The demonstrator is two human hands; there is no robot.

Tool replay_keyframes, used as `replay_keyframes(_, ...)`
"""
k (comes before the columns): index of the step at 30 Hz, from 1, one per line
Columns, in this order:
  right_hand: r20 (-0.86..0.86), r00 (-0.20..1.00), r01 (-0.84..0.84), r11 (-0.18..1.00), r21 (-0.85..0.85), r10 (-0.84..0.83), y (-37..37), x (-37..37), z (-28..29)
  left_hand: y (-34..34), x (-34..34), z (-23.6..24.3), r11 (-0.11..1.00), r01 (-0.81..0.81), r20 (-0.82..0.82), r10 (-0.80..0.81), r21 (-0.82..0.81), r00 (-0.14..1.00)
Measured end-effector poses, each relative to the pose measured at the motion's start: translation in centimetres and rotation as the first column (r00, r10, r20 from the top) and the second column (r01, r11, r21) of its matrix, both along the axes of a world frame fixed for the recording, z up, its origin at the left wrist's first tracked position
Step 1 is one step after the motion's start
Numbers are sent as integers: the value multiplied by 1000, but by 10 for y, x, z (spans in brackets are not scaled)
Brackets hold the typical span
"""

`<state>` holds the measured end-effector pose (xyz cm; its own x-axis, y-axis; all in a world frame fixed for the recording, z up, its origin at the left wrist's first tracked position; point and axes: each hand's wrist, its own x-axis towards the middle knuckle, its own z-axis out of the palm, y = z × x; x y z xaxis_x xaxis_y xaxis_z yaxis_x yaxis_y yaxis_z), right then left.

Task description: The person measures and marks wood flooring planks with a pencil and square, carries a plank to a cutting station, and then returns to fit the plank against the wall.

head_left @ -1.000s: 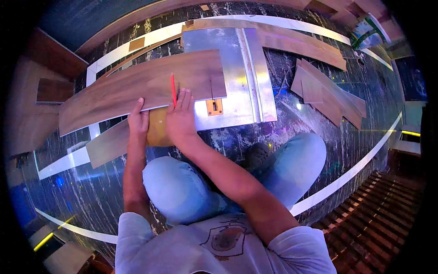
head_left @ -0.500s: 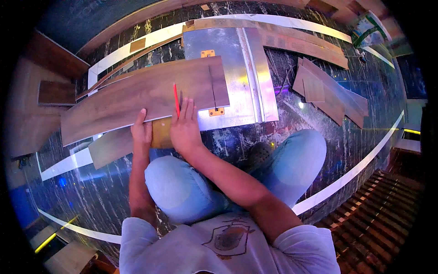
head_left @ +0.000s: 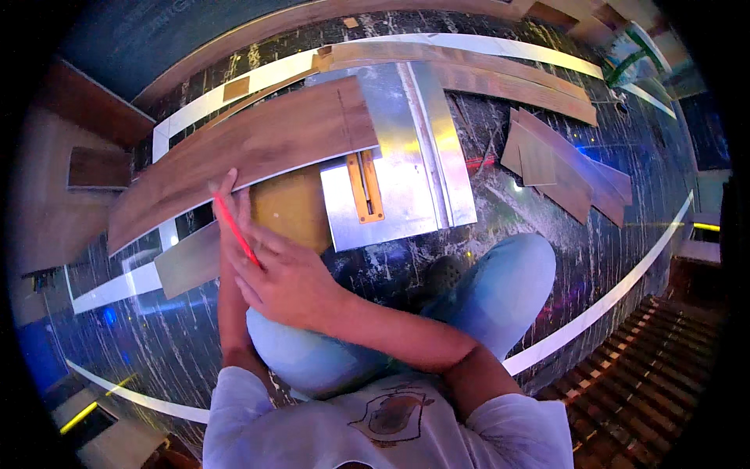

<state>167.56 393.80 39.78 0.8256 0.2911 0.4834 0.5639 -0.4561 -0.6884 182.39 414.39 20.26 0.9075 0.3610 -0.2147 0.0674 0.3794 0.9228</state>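
Observation:
A long brown wood-look plank (head_left: 258, 144) lies slantwise across the left part of a metal saw table (head_left: 398, 187), with a dark line across it near its right end. My left hand (head_left: 234, 195) grips the plank's near edge, its upper finger resting on top. In front of that wrist, my right hand (head_left: 293, 273) is closed around a red pencil (head_left: 236, 227), whose tip points up and left toward the plank. An orange slotted insert (head_left: 365, 191) shows in the saw table, its far end covered by the plank.
A yellowish board (head_left: 289, 215) sits left of the saw table. Cut plank pieces (head_left: 558, 164) lie to the right, and long strips (head_left: 516, 82) lie behind. Another plank piece (head_left: 187, 258) is at the left on the dark marble-patterned floor (head_left: 156, 336). A bag (head_left: 633, 55) stands far right.
The plank has shifted away from me and left, baring more of the orange insert. My right hand has come off the plank and moved down and left with the pencil.

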Motion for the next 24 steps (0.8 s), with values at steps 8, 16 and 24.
replay_keyframes(8,140,936,352,840,-412,-324,24,115,-64,-18,16,47,938,50,-9,-57,-343,998)
replay_keyframes(16,131,849,459,589,-666,-512,25,158,-112,-21,37,31,950,40,34,-31,-309,999)
replay_keyframes(24,73,831,440,571,-693,-552,29,179,-129,-33,38,19,952,-14,-23,7,-306,1000)
